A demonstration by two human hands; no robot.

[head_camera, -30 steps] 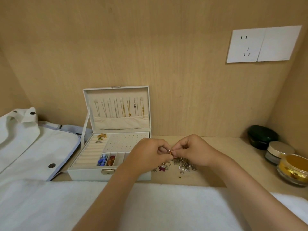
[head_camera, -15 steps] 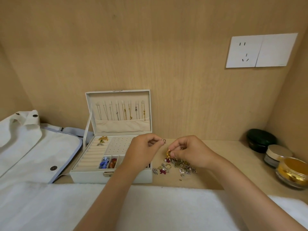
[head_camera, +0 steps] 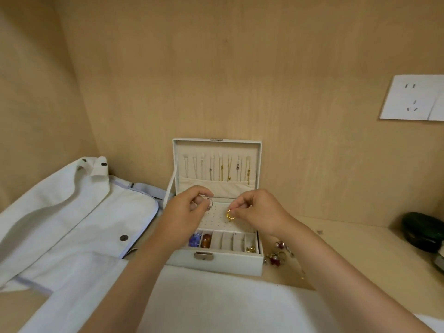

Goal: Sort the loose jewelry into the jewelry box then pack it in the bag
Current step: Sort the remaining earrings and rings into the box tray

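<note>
This is the sorting step. Over the open jewelry box, the left hand has a silver ring in its grip, and the right hand has a gold ring. Next, I think, each ring needs a slot. The loose jewelry lies at 3 o'clock of the box.

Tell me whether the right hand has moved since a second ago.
Yes. The right hand, pinching a gold ring, went left: from over the loose pile beside the box to over the box itself.

One jewelry box standing open; eight necklaces hanging in lid; left hand pinching one silver ring, right hand pinching one gold ring; one bag lying beside.
</note>
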